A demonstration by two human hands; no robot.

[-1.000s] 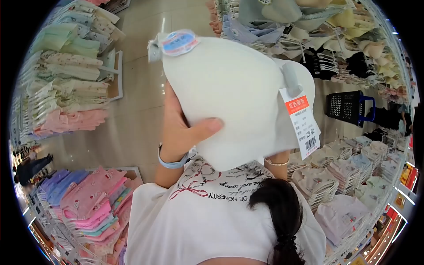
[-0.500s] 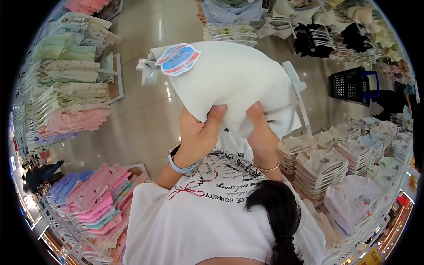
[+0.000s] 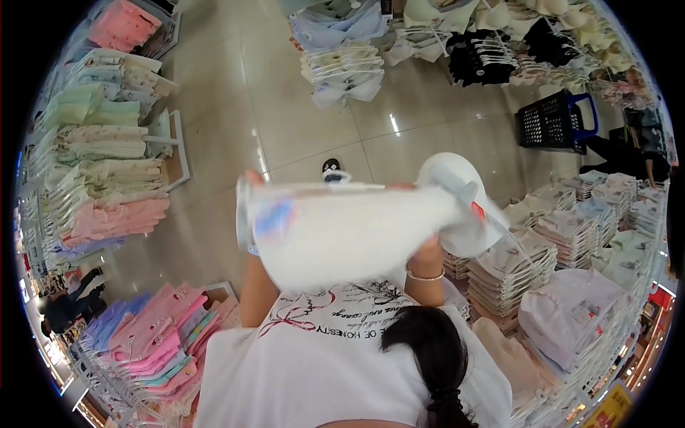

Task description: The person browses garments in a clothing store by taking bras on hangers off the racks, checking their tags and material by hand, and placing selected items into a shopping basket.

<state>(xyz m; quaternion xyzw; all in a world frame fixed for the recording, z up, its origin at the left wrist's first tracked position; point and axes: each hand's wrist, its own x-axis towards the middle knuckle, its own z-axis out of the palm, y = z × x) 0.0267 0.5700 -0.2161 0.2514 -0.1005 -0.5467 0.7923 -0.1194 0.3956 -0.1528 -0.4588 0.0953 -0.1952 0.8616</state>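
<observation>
A white garment, blurred by motion, is stretched between my two hands in front of my chest. A blue and red round label is on its left end. At its right end hang a pale clip and a rounded white part. My left hand is mostly behind the left end, with only fingertips showing at the top edge. My right hand grips the lower right part, partly covered by the fabric.
Racks of hanging clothes line the left side. Pink folded clothes lie at lower left, and stacked pale garments at right. A black basket with a blue handle stands at upper right. People are at both far edges.
The white garment has come lower and closer to my chest, and its face has tilted. Both thumbs, seen on its near side earlier, no longer show clearly.
</observation>
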